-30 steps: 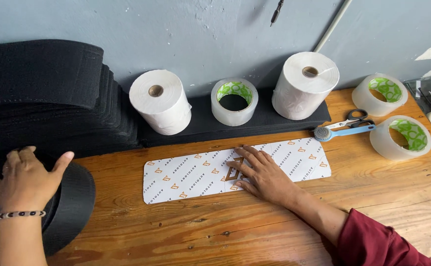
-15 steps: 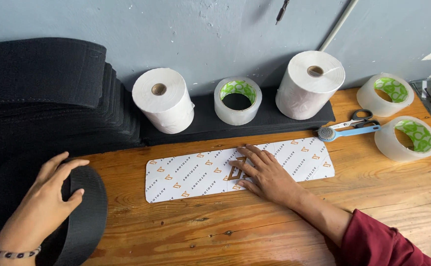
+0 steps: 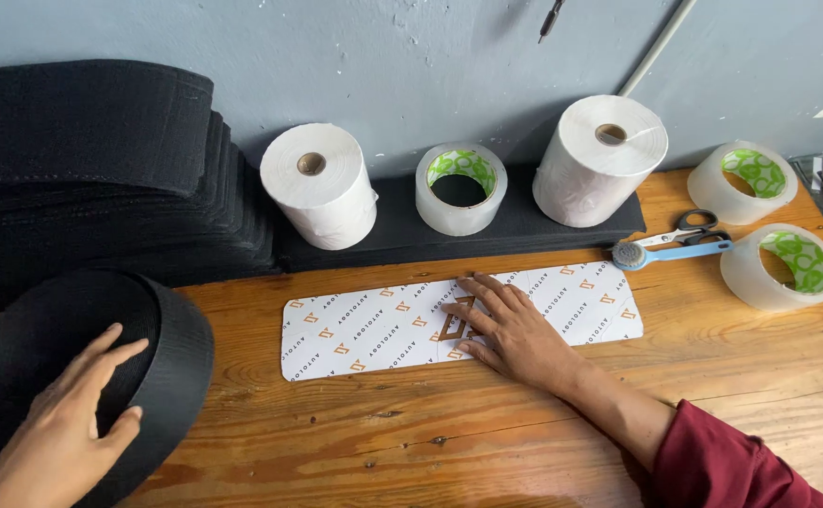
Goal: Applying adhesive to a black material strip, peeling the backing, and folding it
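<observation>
Left hand point(image 3: 72, 423), fingers spread wide, rests flat on a black webbing roll point(image 3: 152, 367) at the near left of the wooden table point(image 3: 524, 452). Right hand point(image 3: 505, 325), open and flat, presses a white printed card point(image 3: 383, 325) at table centre. Far side: 2 white paper rolls point(image 3: 322, 183), 3 clear tape rolls point(image 3: 458, 188), scissors point(image 3: 675, 240) at right.

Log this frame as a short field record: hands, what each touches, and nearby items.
left hand: left hand flat on the black strap roll, fingers spread
right hand: right hand pressing flat on the white printed card
surface: wooden table
back row: two white paper rolls, clear tape roll on a black strip
right side: two more tape rolls, scissors, blue rotary cutter
left rear: stacked black material
</observation>
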